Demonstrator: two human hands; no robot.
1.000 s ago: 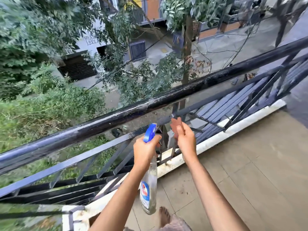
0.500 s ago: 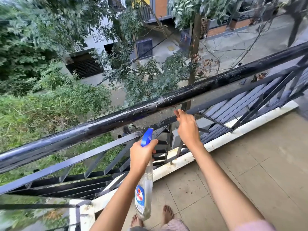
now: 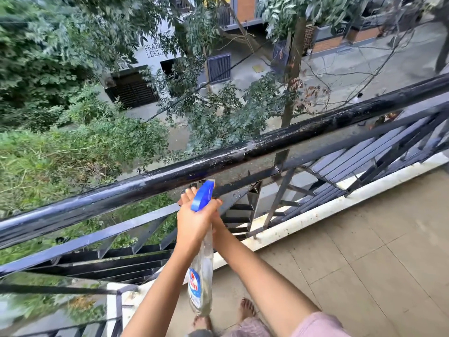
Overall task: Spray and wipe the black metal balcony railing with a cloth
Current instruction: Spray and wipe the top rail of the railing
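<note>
Beyond a tiled balcony floor [image 3: 364, 239], the black metal railing [image 3: 267, 147] runs from near left to far right, its top bar wet-speckled. The left hand [image 3: 194, 222] grips the neck of the spray bottle [image 3: 201, 263], whose blue nozzle sits just below that bar. The right hand [image 3: 217, 218] is tucked behind it, so its grip cannot be told. No cloth shows.

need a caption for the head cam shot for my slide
Left hand holds a spray bottle up at the black railing, right hand mostly hidden behind it.
</note>
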